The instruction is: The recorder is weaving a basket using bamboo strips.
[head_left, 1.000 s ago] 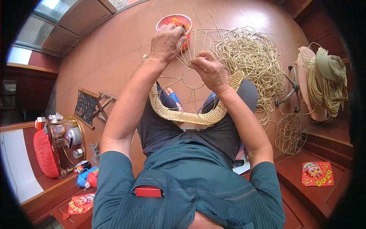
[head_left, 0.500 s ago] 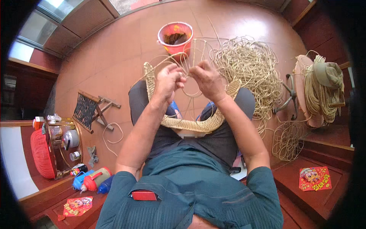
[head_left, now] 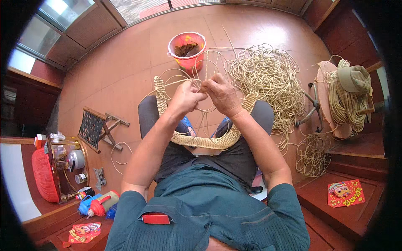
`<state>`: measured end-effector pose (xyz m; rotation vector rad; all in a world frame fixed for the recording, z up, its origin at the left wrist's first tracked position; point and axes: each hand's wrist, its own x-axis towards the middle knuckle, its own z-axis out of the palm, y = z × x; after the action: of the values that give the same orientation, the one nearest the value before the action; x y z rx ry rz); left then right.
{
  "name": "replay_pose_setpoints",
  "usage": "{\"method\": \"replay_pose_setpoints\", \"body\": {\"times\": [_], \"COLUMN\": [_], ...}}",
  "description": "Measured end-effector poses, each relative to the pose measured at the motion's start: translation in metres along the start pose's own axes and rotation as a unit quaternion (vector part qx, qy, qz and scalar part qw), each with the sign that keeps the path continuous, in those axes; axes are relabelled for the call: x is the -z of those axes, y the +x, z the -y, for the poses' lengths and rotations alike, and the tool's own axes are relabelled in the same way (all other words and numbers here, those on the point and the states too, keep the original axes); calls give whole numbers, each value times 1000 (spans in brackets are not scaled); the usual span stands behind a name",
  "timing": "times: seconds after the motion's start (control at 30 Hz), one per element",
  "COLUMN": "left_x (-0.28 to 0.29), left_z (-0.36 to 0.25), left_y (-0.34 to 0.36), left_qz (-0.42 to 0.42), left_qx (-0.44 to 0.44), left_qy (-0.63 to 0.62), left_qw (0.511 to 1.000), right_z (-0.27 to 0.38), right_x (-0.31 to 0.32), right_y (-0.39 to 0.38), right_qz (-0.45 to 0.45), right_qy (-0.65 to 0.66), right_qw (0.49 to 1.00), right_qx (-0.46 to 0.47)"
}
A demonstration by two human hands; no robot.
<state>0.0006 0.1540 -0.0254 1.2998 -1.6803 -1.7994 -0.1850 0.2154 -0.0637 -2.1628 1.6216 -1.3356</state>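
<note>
A pale U-shaped woven straw band (head_left: 205,141) rests across my thighs, its two ends pointing away from me. Thin strands of tan cord (head_left: 206,119) loop and hang in the space between those ends. My left hand (head_left: 185,99) is closed, pinching the cord with thumb and fingers. Close beside it, fingertips nearly touching, my right hand (head_left: 222,95) pinches the cord too. The exact crossing of the strands is hidden by my fingers. Several thin loops spread out beyond both hands.
A large tangled cord pile (head_left: 268,79) lies on the floor at right, near a red bucket (head_left: 187,54) with dark contents. Farther right, a chair bears a cord coil (head_left: 344,100) and a cap (head_left: 354,78). At left are a folding stool (head_left: 92,129) and thermos flasks (head_left: 100,204).
My hands have drawn together, the left fingers closing in beside the right ones at the cord. The whole view has shifted slightly.
</note>
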Motion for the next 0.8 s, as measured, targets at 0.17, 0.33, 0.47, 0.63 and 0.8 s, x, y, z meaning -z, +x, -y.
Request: {"method": "replay_pose_setpoints", "body": {"times": [0.17,0.33,0.47,0.63,0.8], "left_x": [-25,-42,-41,-41,-27], "left_z": [-2,-4,12,14,14], "left_y": [-16,-23,-25,-29,-50], "left_qz": [-136,-236,-262,-306,-233], "left_qx": [-93,-87,-200,-282,-193], "left_qy": [296,404,412,411,305], "left_qw": [941,880,849,811,903], "right_z": [0,2,4,3,5], "right_x": [-1,-1,1,0,1], "right_y": [0,0,1,0,1], "right_qz": [-9,-11,-12,-7,-12], "right_qy": [-4,2,11,-3,17], "right_qw": [1000,1000,1000,1000,1000], "right_qx": [19,13,11,12,18]}}
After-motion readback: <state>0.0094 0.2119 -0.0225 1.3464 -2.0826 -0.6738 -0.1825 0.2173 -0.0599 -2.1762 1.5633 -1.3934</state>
